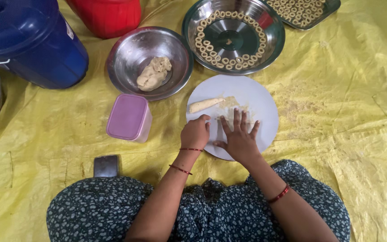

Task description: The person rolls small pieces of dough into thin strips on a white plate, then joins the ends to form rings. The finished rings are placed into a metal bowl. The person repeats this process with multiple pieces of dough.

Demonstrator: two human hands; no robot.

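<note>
Both hands worked dough on the round white board (pixel 251 96).
The right hand (pixel 239 136) lay flat, fingers spread, pressing down at the board's near edge as if rolling; the left hand (pixel 195 132) was curled shut beside it, its contents hidden. A dough stick (pixel 204 105) waited at the board's left edge, within easy reach.

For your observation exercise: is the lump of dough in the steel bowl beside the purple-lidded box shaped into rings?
No, the dough in the bowl is one unshaped lump; the rings lie in the neighbouring plate.
</note>
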